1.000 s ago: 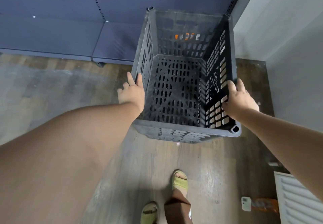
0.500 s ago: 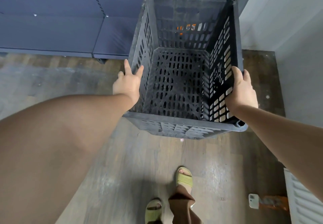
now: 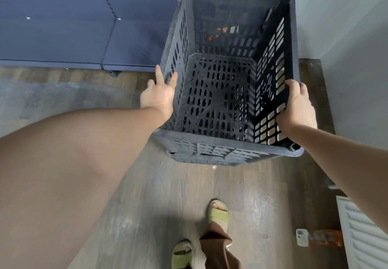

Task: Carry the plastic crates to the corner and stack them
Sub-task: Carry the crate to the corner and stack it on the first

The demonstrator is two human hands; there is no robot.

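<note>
Crate (image 3: pixel 220 105): dark grey plastic, boxy, open at the top, held up off the floor between both hands, close to the corner where the blue shelving meets the pale wall.
Crate walls: slotted all round in rows of small rectangular holes; the bottom panel has the same slots with a raised cross pattern; round hollow posts at the corners of the rim.
Crate surface: dull, scuffed and dusty, paler along the near rim.
Writing: none I can read on the crate; something orange and white shows through the far wall's slots, too blurred to make out.
Left hand (image 3: pixel 158 98): pressed flat against the outside of the left wall, fingers (image 3: pixel 159 73) spread and pointing away, thumb hooked over the rim.
Right hand (image 3: pixel 297 107): wrapped around the right wall near its rim, fingers closed on it.
Shelving (image 3: pixel 73 38): dark blue metal panels with slotted uprights, low base shelf just left of the crate.
Floor (image 3: pixel 147 195): grey wood-look planks, worn and streaky.
Wall (image 3: pixel 346 48): plain, pale, just right of the crate.
Feet: pale green ribbed slide sandals (image 3: pixel 218 212), brown trouser leg (image 3: pixel 218 250) above.
Floor at lower right: small whitish rectangular object (image 3: pixel 301 237) lying beside an orange object (image 3: pixel 325 238); a white slatted panel (image 3: pixel 365 237) at the edge.
</note>
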